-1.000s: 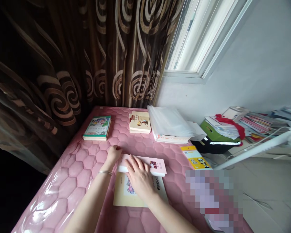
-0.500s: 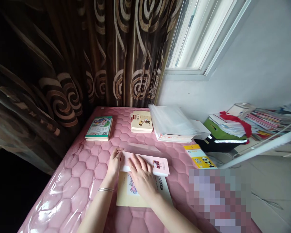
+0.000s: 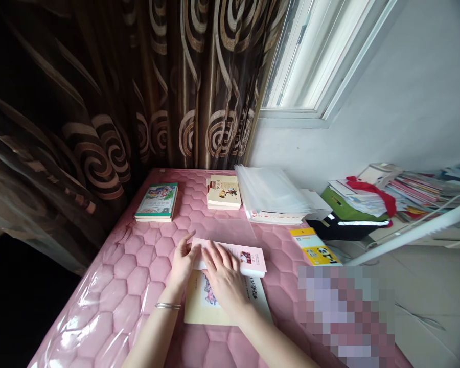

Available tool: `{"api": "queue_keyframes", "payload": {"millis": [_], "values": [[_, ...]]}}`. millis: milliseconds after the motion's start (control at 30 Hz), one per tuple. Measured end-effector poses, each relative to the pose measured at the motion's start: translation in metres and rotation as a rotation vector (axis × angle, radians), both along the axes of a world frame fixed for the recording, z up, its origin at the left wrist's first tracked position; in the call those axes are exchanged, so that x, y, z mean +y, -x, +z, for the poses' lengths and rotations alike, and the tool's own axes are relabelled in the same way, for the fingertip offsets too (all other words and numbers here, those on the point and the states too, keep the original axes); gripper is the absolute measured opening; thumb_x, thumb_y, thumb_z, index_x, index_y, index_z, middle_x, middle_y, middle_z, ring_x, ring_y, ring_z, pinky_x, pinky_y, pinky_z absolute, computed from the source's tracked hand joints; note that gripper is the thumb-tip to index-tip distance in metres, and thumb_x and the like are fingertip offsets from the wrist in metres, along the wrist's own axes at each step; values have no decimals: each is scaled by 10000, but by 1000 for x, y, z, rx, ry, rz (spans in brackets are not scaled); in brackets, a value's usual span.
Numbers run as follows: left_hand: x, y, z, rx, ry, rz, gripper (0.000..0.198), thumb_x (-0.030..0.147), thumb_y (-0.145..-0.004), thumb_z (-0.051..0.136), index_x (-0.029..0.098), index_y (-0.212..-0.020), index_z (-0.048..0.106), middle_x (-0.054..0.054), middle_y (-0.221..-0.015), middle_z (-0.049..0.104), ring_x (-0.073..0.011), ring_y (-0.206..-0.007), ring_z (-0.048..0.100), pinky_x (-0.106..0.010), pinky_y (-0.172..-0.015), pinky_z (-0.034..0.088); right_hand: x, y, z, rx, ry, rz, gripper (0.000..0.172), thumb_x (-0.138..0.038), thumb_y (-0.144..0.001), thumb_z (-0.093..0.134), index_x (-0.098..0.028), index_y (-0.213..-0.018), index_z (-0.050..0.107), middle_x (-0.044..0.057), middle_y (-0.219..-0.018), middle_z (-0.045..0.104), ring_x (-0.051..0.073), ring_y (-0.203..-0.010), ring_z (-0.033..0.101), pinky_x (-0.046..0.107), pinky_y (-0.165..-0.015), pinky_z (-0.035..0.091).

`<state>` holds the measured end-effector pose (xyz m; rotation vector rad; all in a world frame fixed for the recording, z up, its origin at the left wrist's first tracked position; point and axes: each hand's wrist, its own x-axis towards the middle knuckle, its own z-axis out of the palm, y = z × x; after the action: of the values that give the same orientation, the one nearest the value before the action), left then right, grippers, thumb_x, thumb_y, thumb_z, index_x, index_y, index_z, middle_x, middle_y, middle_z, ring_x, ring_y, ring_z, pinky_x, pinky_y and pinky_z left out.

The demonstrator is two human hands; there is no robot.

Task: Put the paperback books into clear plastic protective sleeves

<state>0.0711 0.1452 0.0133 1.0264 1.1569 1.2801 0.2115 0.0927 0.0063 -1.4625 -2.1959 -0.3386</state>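
A book's cream cover (image 3: 193, 306) with a cartoon picture lies spread out in front of me on the pink quilted bed surface. Across its far part is a pink printed flap (image 3: 235, 253) with a small photo. My right hand (image 3: 224, 273) lies flat on that flap, fingers stretched out, partly hiding the cartoon. At the flap's left end rests the thumb of my left hand (image 3: 184, 258), its other fingers apart and raised a little. Just behind the book spreads a clear plastic sheet (image 3: 230, 229), faint against the pink.
A green-edged book (image 3: 157, 202) sits at the far left, and a small stack of cream books (image 3: 224, 192) at the back. Clear plastic covers (image 3: 268, 189) top a pile beside it. A yellow panda packet (image 3: 316, 248) lies at the bed's right edge.
The plastic sheet's raised near edge has dropped flatter behind the book. My left thumb has come onto the flap and its fingers have parted. My right hand stays almost in place.
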Motion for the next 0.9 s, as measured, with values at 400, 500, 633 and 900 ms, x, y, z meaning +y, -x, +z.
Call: {"api": "queue_keyframes", "payload": {"millis": [400, 500, 633, 900], "values": [[-3, -5, -2, 35, -70, 57, 611, 423, -795, 654, 123, -1315, 540, -34, -851, 656, -145, -799, 587, -240, -703, 450, -4, -10, 14, 96, -11, 54, 439, -250, -936, 509, -196, -1371, 502, 84, -1451, 496, 274, -1347, 401, 441, -1091, 350], [-2, -5, -7, 21, -72, 72, 630, 433, -804, 648, 124, -1339, 525, -21, -818, 632, -131, -750, 557, -237, -691, 436, -8, -31, 23, 167, -67, -45, 338, -264, -946, 483, -230, -1268, 579, 88, -1397, 542, 307, -1311, 423, 502, -1067, 345], [-2, -4, -10, 68, -76, 118, 612, 435, -787, 663, 132, -1309, 562, -3, -780, 603, -124, -732, 526, -230, -693, 423, -4, -73, 22, 391, -118, -308, 317, -398, -947, 453, -209, -1154, 601, 152, -1352, 547, 350, -1231, 477, 548, -974, 384], [-4, -6, -11, 110, -76, 161, 601, 491, -785, 642, 157, -1280, 581, -59, -972, 654, -162, -881, 577, -270, -817, 455, 24, -103, 25, 1165, 395, -518, 468, -586, -692, 633, -181, -925, 644, 116, -908, 724, 287, -854, 661, 361, -733, 493]]}}
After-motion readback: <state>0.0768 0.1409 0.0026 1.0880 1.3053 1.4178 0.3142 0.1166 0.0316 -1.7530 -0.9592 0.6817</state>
